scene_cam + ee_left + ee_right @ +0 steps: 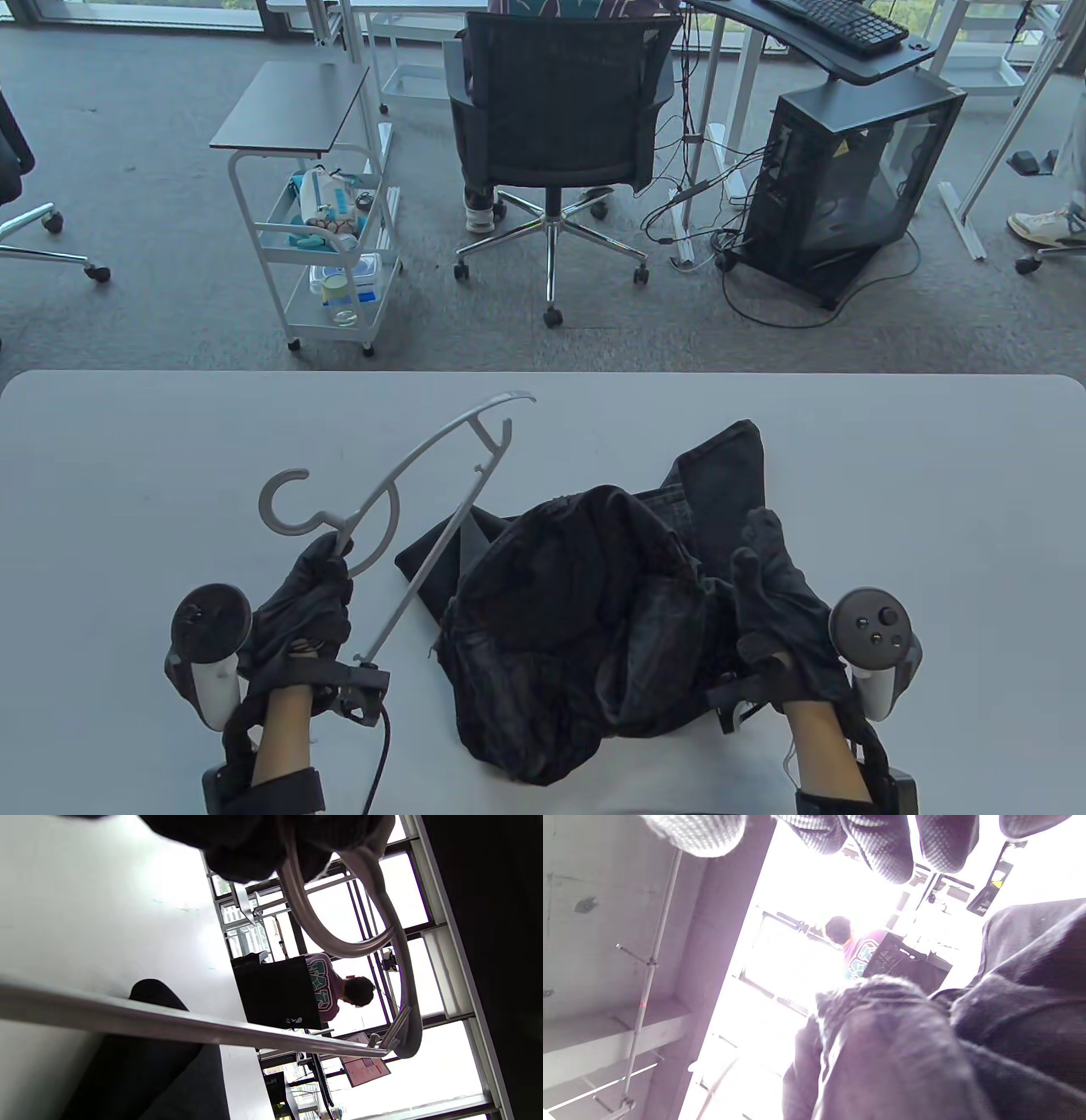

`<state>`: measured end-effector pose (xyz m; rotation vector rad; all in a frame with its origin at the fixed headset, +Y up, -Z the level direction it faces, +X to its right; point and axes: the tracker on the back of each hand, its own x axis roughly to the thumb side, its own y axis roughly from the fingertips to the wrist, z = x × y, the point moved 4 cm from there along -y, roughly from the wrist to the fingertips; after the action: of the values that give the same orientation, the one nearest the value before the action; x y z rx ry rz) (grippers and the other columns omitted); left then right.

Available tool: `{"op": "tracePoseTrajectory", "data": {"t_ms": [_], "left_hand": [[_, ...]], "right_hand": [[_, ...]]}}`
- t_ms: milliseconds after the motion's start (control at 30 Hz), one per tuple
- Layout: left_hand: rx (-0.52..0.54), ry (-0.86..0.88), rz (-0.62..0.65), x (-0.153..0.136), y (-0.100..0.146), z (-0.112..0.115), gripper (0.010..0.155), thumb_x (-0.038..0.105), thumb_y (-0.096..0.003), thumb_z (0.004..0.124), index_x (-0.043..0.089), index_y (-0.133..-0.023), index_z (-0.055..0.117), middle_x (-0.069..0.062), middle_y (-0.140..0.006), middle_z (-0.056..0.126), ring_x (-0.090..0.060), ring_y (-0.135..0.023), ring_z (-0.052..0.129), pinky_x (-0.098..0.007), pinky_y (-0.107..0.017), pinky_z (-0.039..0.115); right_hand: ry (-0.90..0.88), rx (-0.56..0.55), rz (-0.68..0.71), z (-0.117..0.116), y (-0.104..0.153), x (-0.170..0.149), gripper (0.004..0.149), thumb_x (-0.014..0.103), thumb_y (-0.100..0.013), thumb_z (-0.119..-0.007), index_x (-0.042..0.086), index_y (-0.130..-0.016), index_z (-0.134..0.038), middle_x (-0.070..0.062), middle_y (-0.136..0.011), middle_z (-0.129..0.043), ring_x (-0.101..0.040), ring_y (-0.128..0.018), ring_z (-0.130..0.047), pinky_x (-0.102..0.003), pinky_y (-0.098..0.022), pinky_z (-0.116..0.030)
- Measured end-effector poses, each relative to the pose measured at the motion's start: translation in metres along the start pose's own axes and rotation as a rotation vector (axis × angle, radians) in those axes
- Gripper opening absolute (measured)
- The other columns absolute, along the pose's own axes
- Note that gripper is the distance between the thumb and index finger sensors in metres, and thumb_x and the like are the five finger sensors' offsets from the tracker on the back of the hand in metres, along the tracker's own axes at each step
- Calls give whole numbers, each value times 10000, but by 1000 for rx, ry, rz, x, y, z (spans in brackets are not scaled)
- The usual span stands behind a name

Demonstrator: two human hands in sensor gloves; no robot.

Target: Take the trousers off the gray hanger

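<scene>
At the near edge of the table (pixel 127 441), the dark trousers (pixel 585 620) are seen heaped in a crumpled pile between the two hands, one leg stretched toward the far right. No brand or label can be read on them. The gray hanger (pixel 399 501) is held off the cloth by the left hand (pixel 297 611), whose fingers (pixel 327 556) are curled around the neck just below the hook; its bar slants from near the wrist to the far end, crossing only a corner of fabric. The right hand (pixel 776 594) is laid against the right side of the pile, fingers (pixel 764 526) extended and slightly apart; whether cloth is gripped cannot be told. In the right wrist view the fingertips (pixel 882 844) are seen apart above the folds.

Bare tabletop is left to the far side, left and right of the pile. Beyond the far edge an office chair (pixel 560 110), a white cart (pixel 322 246) and a computer tower (pixel 848 187) bearing a yellow warning sticker, too small to read, are seen. Teal lettering on a seated person's shirt (pixel 322 984) cannot be made out.
</scene>
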<state>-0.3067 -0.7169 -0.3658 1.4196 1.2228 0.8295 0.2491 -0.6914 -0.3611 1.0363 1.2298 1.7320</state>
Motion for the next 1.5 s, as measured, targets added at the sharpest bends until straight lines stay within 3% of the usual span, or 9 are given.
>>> {"op": "tracePoseTrajectory", "data": {"t_ms": [200,433,500,633,867,1000,1300,1433,1500], "left_hand": [[-24,113,-315,-48,-12,-3,545,326,-536,661,243,-1073,614,-163,-729,864,-242,-335,869,-494,-297,787],[-18,110,-459,-78,-15,-2,571,290,-551,646,201,-1105,538,-188,-782,826,-243,-378,880,-487,-319,807],[-34,110,-464,-80,-16,-1,577,299,-575,616,175,-1121,479,-222,-864,753,-319,-481,870,-509,-372,776],[-70,89,-422,-80,-17,7,731,411,-579,606,121,-1137,233,-362,-1094,345,-595,-871,561,-702,-593,516],[-53,28,-333,-70,-12,8,805,487,-564,593,77,-1126,187,-335,-1134,111,-664,-970,125,-764,-635,274],[-66,39,-327,-71,-6,7,831,516,-563,575,67,-1120,152,-348,-1123,55,-668,-946,9,-767,-624,193],[-89,36,-160,-41,7,7,829,574,-563,540,83,-1131,191,-376,-1119,102,-701,-925,46,-799,-582,230],[-68,-133,19,-1,13,14,822,611,-557,547,143,-1153,227,-353,-1149,128,-701,-944,59,-817,-576,222],[-46,-357,136,23,20,24,820,629,-555,537,161,-1158,239,-343,-1163,144,-696,-958,67,-825,-573,227]], "right_hand": [[-77,16,-65,1,-1,-15,776,567,-539,-544,48,-1098,-399,-279,-1056,-572,-616,-922,-565,-755,-555,-534],[-79,45,-84,-4,-4,-23,769,561,-543,-550,48,-1097,-403,-274,-1071,-545,-620,-921,-559,-749,-556,-541],[-76,56,-94,-5,-5,-26,770,560,-543,-552,48,-1098,-402,-274,-1074,-535,-622,-923,-555,-749,-557,-540],[-71,75,-110,-8,-6,-31,767,557,-545,-555,48,-1098,-403,-272,-1080,-524,-624,-924,-551,-748,-556,-543],[-83,59,-135,-4,-5,-37,765,555,-546,-557,49,-1098,-403,-273,-1082,-517,-626,-925,-546,-748,-558,-539],[-65,48,-151,0,-4,-41,766,558,-546,-559,50,-1099,-405,-271,-1085,-516,-631,-925,-540,-751,-558,-535],[0,31,-124,6,-2,-32,743,555,-552,-580,74,-1103,-450,-257,-1100,-503,-642,-934,-507,-758,-563,-516],[119,37,-27,3,-5,-9,725,554,-552,-598,102,-1106,-473,-244,-1110,-497,-641,-947,-485,-767,-567,-498],[226,48,52,-3,-4,7,715,557,-550,-606,125,-1108,-492,-231,-1120,-492,-640,-960,-460,-778,-570,-477]]}}
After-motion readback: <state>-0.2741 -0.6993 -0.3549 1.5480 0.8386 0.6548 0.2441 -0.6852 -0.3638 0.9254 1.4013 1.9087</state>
